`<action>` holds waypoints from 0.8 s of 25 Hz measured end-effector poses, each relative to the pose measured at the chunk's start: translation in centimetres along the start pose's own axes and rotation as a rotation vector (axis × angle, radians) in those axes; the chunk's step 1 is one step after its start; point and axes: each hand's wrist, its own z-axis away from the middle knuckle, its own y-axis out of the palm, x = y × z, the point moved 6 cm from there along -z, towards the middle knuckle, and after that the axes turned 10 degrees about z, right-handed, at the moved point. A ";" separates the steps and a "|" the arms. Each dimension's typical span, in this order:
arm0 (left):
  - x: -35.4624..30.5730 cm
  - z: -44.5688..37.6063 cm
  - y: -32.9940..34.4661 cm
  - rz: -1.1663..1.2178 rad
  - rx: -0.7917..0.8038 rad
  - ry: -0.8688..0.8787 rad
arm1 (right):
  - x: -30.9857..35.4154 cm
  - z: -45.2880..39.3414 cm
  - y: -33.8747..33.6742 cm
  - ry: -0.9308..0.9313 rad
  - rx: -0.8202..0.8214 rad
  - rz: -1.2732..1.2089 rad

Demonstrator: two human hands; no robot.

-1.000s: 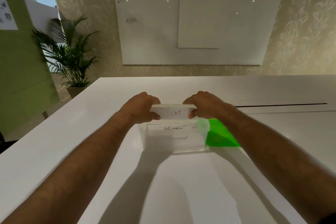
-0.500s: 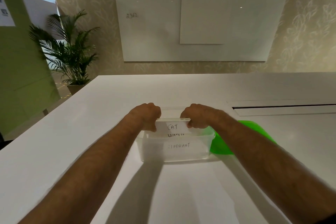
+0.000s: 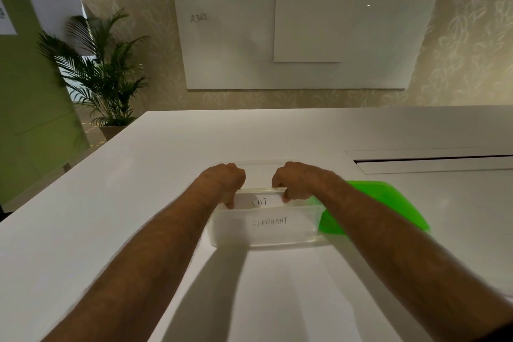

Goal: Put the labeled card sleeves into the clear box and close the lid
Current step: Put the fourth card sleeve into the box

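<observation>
Clear box (image 3: 266, 230), long axis left-right; "CAT" sleeve (image 3: 259, 201) upright, crosswise.

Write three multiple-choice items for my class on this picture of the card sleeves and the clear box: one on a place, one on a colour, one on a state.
1. Where does the lid lie?
A. on the table, to the right of the clear box
B. on top of the box
C. on the floor

2. What colour is the lid?
A. red
B. green
C. blue

3. What is happening to the CAT sleeve?
A. it lies flat on the table
B. it leans against the plant pot
C. both hands pinch it, its lower part inside the box

Answers: 1 A, the lid lies on the table right of the box. 2 B, it is bright green. 3 C, the left hand and right hand pinch its ends at the box's rim.
</observation>
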 end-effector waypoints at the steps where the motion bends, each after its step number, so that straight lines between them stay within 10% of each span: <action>1: 0.0 0.1 0.0 0.004 -0.001 -0.004 | 0.0 0.0 0.0 0.003 -0.005 0.000; 7: -0.1 1.1 -0.6 0.070 -0.070 0.018 | -0.3 1.2 -1.2 -0.002 -0.124 -0.082; 14: -2.1 4.4 -4.0 0.196 -0.663 0.147 | -0.7 5.3 -4.4 0.110 -0.542 -0.222; 20: -2.5 6.7 -4.1 0.102 -0.839 0.027 | 0.2 9.0 -4.9 0.336 -0.774 0.013</action>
